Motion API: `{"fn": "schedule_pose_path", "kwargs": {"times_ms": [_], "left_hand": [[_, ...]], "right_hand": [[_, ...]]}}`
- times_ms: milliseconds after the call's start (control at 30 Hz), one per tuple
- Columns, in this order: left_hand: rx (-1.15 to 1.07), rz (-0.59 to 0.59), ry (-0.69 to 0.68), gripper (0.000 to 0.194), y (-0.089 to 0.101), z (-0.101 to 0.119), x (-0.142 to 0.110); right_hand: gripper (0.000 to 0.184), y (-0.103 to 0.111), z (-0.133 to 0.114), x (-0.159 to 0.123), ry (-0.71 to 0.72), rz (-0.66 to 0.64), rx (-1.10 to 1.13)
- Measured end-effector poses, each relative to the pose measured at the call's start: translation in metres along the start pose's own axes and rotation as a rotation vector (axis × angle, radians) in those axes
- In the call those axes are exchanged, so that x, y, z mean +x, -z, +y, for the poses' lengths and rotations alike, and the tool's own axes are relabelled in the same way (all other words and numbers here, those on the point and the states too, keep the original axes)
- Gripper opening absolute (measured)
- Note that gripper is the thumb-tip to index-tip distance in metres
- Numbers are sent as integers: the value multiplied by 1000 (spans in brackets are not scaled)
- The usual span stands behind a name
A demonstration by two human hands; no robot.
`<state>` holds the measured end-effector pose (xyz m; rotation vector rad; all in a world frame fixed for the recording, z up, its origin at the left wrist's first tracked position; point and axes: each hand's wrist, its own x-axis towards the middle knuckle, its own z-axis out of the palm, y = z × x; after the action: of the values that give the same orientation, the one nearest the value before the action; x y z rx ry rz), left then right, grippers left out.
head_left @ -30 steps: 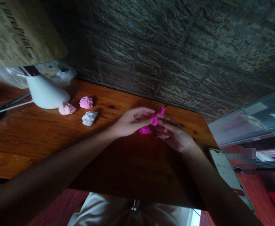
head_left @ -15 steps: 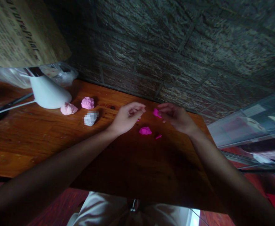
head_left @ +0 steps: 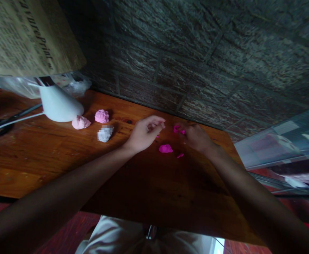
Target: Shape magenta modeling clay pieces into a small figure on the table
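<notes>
My right hand (head_left: 196, 137) is closed, its fingertips on a small ragged piece of magenta modelling clay (head_left: 179, 129) near the wall side of the wooden table. Opposite it is my left hand (head_left: 145, 133), fingers curled and thumb close to the index fingertip; whatever may be between them is hidden. A tiny magenta bit (head_left: 157, 136) shows just beside that hand's lower edge. Between the hands and nearer to me lies a flattened magenta clay lump (head_left: 165, 148), with a thin magenta scrap (head_left: 180, 155) to its right.
Left of my hands sit a pink lump (head_left: 102, 116), a pale pink lump (head_left: 81, 122) and a blurred whitish lump (head_left: 105, 134). A white-based lamp (head_left: 60, 104) with a printed shade stands behind them. The stone wall (head_left: 143, 67) borders the table.
My right hand has turned and lowered slightly, its fingers closing more over the magenta clay piece. My left hand keeps nearly the same pose. The whole view has shifted slightly.
</notes>
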<state>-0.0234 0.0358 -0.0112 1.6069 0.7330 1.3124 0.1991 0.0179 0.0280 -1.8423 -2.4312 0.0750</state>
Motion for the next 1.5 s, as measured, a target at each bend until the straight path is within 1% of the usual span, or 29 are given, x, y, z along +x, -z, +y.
{"fn": "schedule_pose_path", "kwargs": {"times_ms": [100,233,467,567,633,800,933,1200,1500], "left_hand": [[-3,-2,-6,14,1,-1,0],[6,2,-1,15,1,-1,0],[6,5,11,15,1,0,0],[7,4,11,15,1,-1,1],[10,2,12,15,1,-1,1],[28,0,22,14,2,0,0],[41,0,16,14,2,0,1],[40,0,27,15,3,-2,1],[37,0,29,16,3,-3,1]], "right_hand": [[26,2,0,0,13,-38,-24],[25,2,0,0,17,-47,-33],[34,4,0,0,5,-89,6],[43,7,0,2,-18,-129,49],[46,10,0,3,-38,-160,96],[43,16,4,6,-58,-222,232],[39,21,7,8,-35,-219,274],[44,20,5,12,-35,-252,190],[43,19,5,17,8,-228,83]]}}
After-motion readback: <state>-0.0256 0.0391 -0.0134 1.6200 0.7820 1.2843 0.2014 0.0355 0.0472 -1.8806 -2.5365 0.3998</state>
